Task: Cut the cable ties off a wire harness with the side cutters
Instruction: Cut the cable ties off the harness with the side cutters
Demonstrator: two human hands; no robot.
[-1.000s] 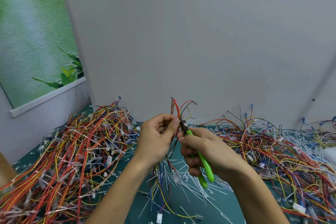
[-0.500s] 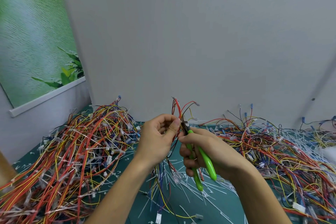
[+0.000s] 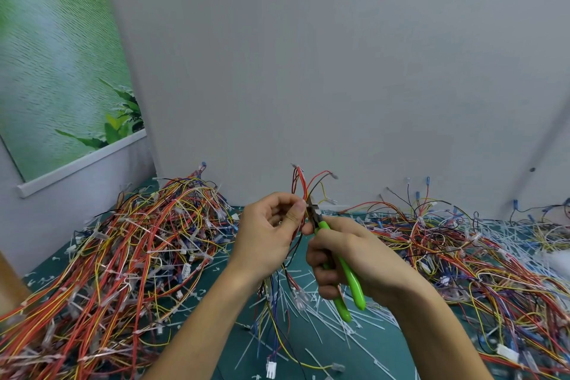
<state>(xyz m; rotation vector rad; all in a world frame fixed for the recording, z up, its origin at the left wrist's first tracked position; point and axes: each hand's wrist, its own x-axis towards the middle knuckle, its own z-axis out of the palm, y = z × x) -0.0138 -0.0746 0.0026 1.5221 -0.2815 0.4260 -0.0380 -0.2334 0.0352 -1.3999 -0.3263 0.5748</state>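
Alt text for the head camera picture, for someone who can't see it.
A person's left hand pinches a thin bundle of red, black and yellow wires while the right hand grips green-handled side cutters, their tips at the bundle. Heaps of multicoloured wires flank them on a green table strewn with white cut ties.

Was blocked left by a heaped tangle of red and yellow wires (image 3: 123,256), right by a second multicoloured wire heap (image 3: 468,259), behind by a plain grey wall (image 3: 339,71); was passable only along the tie-littered green mat (image 3: 348,358) between.

Green-handled side cutters (image 3: 351,281) nose against upright multicoloured wire harness (image 3: 304,187).
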